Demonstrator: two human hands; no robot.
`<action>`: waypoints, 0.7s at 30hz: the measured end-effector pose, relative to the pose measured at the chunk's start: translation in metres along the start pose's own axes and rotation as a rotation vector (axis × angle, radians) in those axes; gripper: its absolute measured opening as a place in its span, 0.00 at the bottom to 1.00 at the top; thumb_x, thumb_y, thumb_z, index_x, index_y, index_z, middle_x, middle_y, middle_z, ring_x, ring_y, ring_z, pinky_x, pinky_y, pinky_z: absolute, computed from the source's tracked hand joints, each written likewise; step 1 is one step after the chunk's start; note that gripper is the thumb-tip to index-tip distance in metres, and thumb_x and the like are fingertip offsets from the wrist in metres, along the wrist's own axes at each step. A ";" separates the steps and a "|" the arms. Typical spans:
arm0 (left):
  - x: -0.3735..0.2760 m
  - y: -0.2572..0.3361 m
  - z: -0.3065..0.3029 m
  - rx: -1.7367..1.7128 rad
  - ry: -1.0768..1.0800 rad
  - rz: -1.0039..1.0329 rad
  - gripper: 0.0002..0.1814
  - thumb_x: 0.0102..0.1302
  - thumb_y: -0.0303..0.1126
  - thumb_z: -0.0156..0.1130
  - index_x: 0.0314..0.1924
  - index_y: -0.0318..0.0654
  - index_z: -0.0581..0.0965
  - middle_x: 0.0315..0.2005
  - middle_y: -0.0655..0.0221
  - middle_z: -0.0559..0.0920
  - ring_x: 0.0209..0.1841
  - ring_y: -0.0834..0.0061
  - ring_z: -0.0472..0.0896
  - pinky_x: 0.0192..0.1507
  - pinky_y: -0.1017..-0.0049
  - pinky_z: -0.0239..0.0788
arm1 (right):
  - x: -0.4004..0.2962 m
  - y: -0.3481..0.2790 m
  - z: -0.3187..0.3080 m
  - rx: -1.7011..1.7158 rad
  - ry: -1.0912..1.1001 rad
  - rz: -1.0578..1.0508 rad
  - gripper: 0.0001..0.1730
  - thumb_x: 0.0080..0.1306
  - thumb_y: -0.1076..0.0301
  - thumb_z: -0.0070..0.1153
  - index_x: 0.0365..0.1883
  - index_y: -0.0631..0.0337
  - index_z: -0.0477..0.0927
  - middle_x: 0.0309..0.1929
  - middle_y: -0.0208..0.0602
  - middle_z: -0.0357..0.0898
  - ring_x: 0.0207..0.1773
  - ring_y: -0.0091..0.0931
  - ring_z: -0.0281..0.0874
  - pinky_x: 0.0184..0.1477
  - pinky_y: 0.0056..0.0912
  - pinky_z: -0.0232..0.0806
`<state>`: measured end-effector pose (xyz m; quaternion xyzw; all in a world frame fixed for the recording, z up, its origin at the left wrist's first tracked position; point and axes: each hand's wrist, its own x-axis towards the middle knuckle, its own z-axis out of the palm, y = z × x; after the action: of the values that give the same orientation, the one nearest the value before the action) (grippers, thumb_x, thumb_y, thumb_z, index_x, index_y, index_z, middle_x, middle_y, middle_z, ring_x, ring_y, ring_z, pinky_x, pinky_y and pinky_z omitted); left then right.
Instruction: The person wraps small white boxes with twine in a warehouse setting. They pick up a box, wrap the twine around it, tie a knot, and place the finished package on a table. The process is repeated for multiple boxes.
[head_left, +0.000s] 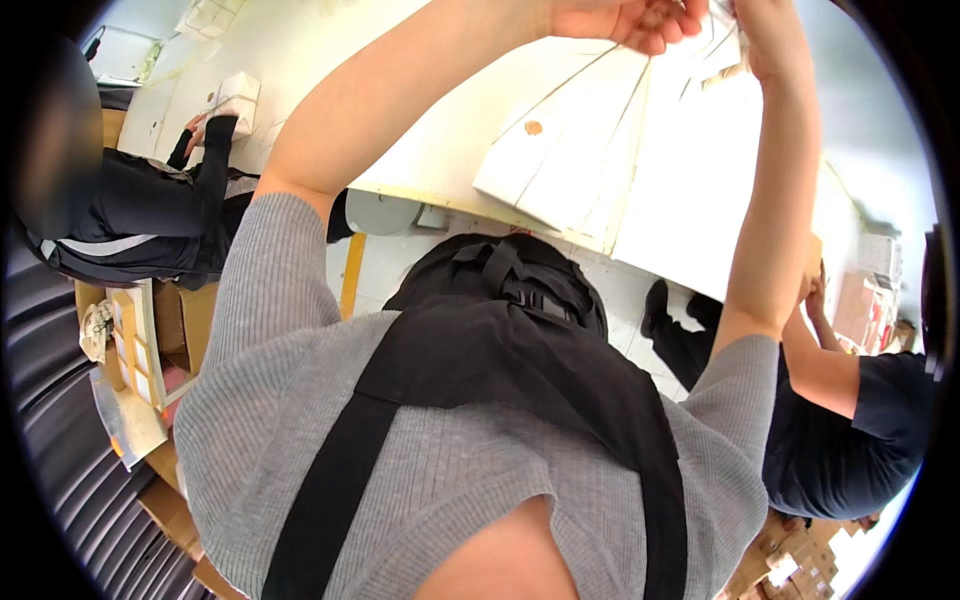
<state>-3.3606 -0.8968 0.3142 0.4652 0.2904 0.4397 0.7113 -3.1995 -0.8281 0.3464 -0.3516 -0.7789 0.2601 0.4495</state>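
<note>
At the top of the head view, my left hand (637, 22) has curled fingers around what look like thin cords. My right hand (757, 30) is raised close to it at the top edge, its fingers partly cut off. Thin cords (626, 97) run down from near my left hand across a white flat box or sheet (517, 169) on the white table (694, 187). A small brown round seal or sticker (533, 127) lies on the white surface. Beside my right hand is another white item (720, 56), blurred and partly hidden.
To the left, a person in black (150, 202) touches a white box tied with cord (238, 96). A person in a dark T-shirt (840, 442) works at the right, hands near a brown cardboard piece (814, 256). A grey round stool (382, 213) stands by the table edge. Cardboard boxes (799, 562) lie behind at lower right.
</note>
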 end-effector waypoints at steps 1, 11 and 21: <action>0.008 0.005 -0.005 -0.142 -0.067 0.054 0.15 0.72 0.38 0.42 0.28 0.42 0.70 0.19 0.74 0.72 0.19 0.82 0.69 0.23 0.81 0.66 | 0.002 0.002 -0.009 -0.388 0.299 -0.370 0.17 0.65 0.55 0.55 0.30 0.63 0.78 0.23 0.26 0.73 0.28 0.17 0.65 0.32 0.20 0.60; -0.017 0.004 0.014 -0.006 0.479 0.433 0.14 0.71 0.36 0.45 0.32 0.34 0.72 0.24 0.66 0.74 0.28 0.76 0.73 0.35 0.77 0.69 | -0.101 0.014 0.066 0.748 -0.492 0.463 0.12 0.67 0.65 0.48 0.33 0.65 0.77 0.23 0.30 0.72 0.22 0.19 0.65 0.23 0.20 0.60; -0.315 -0.189 0.019 -0.626 1.460 0.179 0.13 0.68 0.31 0.54 0.49 0.34 0.69 0.19 0.77 0.65 0.19 0.85 0.58 0.22 0.84 0.55 | -0.047 0.220 0.002 0.803 -0.038 0.949 0.10 0.69 0.69 0.42 0.29 0.64 0.71 0.20 0.32 0.70 0.20 0.21 0.63 0.20 0.19 0.57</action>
<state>-3.4180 -1.2209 0.1499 -0.1397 0.5073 0.7498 0.4011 -3.1159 -0.7291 0.1619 -0.4586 -0.3868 0.7103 0.3682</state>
